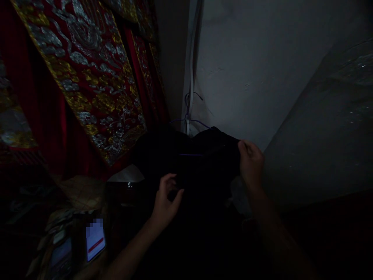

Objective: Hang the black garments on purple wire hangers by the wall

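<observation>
Black garment (204, 167) hangs on a purple wire hanger (190, 154) at the wall (247, 58) corner, mid-frame. Hanger hook points up beside a white cord (192, 58). Hanger bar runs left-right, so the shoulder line is horizontal. The garment's long axis drops straight down toward the camera, and the lower end is lost in the dark. Right hand (250, 161) is at the garment's right shoulder, grip closed on the fabric edge. Left hand (166, 198) is lower on the front, left of centre, fingers curled and thumb out, touching the cloth. Too dark to tell if that grip has pinched anything. Red and gold embroidered cloth (87, 77) hangs to the left. A lit phone (94, 238) sits lower left, well apart from both hands.
</observation>
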`<state>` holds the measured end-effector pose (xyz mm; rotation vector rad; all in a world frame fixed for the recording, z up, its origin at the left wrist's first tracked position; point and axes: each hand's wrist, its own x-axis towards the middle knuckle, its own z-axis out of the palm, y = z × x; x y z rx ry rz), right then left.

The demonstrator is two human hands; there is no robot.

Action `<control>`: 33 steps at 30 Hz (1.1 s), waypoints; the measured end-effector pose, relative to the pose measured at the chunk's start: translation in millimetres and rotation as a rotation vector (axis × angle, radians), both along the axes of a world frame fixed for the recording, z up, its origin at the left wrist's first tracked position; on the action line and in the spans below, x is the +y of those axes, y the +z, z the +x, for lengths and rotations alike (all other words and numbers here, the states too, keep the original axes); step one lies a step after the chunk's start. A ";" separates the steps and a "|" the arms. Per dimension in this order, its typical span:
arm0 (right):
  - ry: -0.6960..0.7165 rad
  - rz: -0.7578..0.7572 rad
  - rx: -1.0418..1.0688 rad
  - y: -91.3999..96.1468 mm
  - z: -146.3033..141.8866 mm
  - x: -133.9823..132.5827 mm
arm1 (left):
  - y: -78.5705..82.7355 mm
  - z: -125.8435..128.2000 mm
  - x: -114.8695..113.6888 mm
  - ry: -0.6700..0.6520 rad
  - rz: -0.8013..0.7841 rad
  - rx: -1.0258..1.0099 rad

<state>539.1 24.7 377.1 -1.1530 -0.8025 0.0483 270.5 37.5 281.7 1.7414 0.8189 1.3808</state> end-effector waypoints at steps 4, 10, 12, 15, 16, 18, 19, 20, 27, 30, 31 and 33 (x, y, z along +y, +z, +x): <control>-0.201 0.114 0.004 -35.2 -65.7 -36.6 | -17.9 17.0 -10.9 0.114 -0.222 -0.257; 0.528 -0.362 0.126 -106.0 -139.5 -53.5 | -29.7 24.8 -26.9 0.065 -0.248 -0.151; 0.586 -0.438 0.019 -108.8 -140.3 -47.5 | -29.7 21.9 -31.5 0.050 -0.239 -0.143; 0.629 -0.492 -0.107 -99.3 -132.2 -44.0 | -28.4 15.9 -35.7 0.049 -0.257 -0.170; 0.658 -0.506 -0.134 -95.3 -129.7 -45.2 | -28.0 14.1 -36.7 0.053 -0.267 -0.181; 0.708 -0.524 -0.169 -88.9 -126.7 -49.5 | -27.3 11.4 -38.3 0.048 -0.288 -0.188; 0.729 -0.526 -0.173 -86.7 -126.2 -51.9 | -27.0 10.6 -38.9 0.040 -0.295 -0.187; 0.748 -0.524 -0.164 -85.4 -126.2 -54.0 | -26.7 10.2 -39.5 0.032 -0.300 -0.185; 0.854 -0.551 0.310 -85.1 -134.1 -56.1 | -24.1 15.5 -38.8 0.041 -0.250 -0.130; 0.812 -0.536 0.494 -84.0 -139.9 -54.3 | -25.3 20.3 -34.9 0.043 -0.207 -0.059; 0.788 -0.519 0.522 -82.8 -141.2 -53.2 | -26.6 22.0 -32.9 0.045 -0.199 -0.040; 0.745 -0.481 0.547 -78.0 -141.8 -48.7 | -30.7 25.0 -27.9 0.049 -0.180 -0.018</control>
